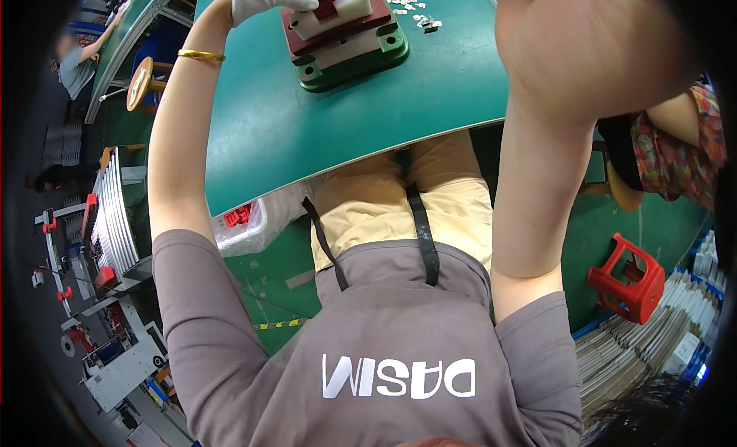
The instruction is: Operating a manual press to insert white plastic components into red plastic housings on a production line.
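The gloved left hand rests fingers-down on the white block atop the red-and-green press fixture, far on the green table. The bare right hand, raised close to the camera, is blurred; its grip cannot be told. Seating the block squarely looks key.

— Green-topped workbench over a green painted floor, striped tape across it.

— Beyond the bench?

— Red plastic stool at right, beside stacked pale sheets in blue trays. At left, a round wooden stool, ribbed white rack and grey machine frames with red knobs. Second green line far left, another seated worker alongside. Even, bright indoor light.
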{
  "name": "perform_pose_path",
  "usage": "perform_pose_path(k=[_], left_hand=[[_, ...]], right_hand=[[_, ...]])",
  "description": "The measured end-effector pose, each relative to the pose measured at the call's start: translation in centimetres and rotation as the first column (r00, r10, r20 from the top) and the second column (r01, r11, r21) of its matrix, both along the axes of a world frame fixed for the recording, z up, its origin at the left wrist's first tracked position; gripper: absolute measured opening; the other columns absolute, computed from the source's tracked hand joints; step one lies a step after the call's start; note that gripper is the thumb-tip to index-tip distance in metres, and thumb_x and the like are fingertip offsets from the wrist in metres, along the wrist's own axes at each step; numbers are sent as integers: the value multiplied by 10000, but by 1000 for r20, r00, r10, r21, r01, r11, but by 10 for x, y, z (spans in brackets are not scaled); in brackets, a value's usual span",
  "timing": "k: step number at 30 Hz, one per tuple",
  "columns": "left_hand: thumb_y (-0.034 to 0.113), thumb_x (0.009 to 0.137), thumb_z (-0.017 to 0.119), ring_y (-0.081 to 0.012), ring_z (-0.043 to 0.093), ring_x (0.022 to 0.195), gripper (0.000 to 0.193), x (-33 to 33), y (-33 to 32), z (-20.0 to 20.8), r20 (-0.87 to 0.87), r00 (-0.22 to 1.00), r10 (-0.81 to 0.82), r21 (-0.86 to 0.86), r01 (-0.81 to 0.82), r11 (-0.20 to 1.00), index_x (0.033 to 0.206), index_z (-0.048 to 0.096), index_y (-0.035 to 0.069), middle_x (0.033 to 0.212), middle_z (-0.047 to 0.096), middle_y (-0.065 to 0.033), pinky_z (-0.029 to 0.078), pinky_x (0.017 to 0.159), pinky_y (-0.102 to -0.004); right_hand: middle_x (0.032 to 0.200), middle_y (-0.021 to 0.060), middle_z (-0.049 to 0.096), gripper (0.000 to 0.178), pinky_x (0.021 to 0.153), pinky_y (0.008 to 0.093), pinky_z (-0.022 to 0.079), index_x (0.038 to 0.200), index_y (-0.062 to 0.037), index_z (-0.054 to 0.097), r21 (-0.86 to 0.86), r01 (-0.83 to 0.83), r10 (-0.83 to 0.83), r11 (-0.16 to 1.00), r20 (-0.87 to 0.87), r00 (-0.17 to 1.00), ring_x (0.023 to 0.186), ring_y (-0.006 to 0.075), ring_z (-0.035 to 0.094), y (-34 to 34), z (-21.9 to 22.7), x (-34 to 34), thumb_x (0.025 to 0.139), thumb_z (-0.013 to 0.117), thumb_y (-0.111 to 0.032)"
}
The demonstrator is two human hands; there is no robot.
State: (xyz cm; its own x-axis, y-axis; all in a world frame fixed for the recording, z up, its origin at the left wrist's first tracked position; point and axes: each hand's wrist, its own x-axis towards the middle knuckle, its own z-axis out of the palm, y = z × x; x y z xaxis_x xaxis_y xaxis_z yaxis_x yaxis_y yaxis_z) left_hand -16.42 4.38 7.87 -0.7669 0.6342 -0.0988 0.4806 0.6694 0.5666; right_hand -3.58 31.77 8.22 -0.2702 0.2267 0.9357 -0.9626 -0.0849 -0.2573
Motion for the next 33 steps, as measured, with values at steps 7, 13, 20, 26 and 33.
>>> perform_pose_path(k=[7, 13, 20, 26, 33], left_hand=[[230, 720, 844, -154, 609, 919, 523, 0, -6, -10, 56, 998, 24, 58, -27, 998, 1164, 668, 16, 1007, 685, -51, 491, 807, -316], [258, 730, 853, -216, 420, 1334, 806, 28, -6, -22, 13, 997, 71, 266, -72, 961, 1420, 480, 71, 1416, 510, -87, 322, 1128, -383], [234, 737, 850, -252, 380, 1392, 865, 50, -34, -48, 39, 955, 293, 269, -293, 917, 1467, 415, 74, 1474, 454, -112, 286, 1175, -435], [244, 755, 836, -260, 400, 1380, 820, 52, -41, -59, 27, 890, 456, 419, -424, 803, 1450, 437, 70, 1454, 473, -132, 314, 1160, -421], [287, 788, 811, -284, 445, 1334, 754, 35, -16, -48, 63, 919, 389, 377, -382, 844, 1414, 470, 40, 1413, 513, -132, 369, 1114, -403]], right_hand=[[699, 66, 582, 238, 523, 241, 382, 876, 30, 560, 21, -34, 35, 999, -45, 998, 576, 98, 479, -19, 2, 2, 980, 506, -177], [690, 56, 579, 241, 491, 215, 370, 888, 35, 565, 24, -51, 53, 998, -75, 996, 556, 75, 466, -35, 5, 9, 988, 519, -180], [635, 58, 561, 258, 485, 224, 365, 848, 47, 547, -180, -181, 177, 967, -39, 984, 508, 76, 441, -50, 19, 31, 979, 550, -176], [587, 68, 546, 259, 468, 243, 359, 768, 36, 551, -149, -65, 69, 987, 21, 997, 471, 103, 435, -55, 17, 26, 938, 582, -158], [581, 70, 541, 260, 467, 246, 359, 756, 35, 548, -150, -57, 55, 987, -14, 998, 468, 108, 435, -54, 19, 26, 930, 584, -155]])
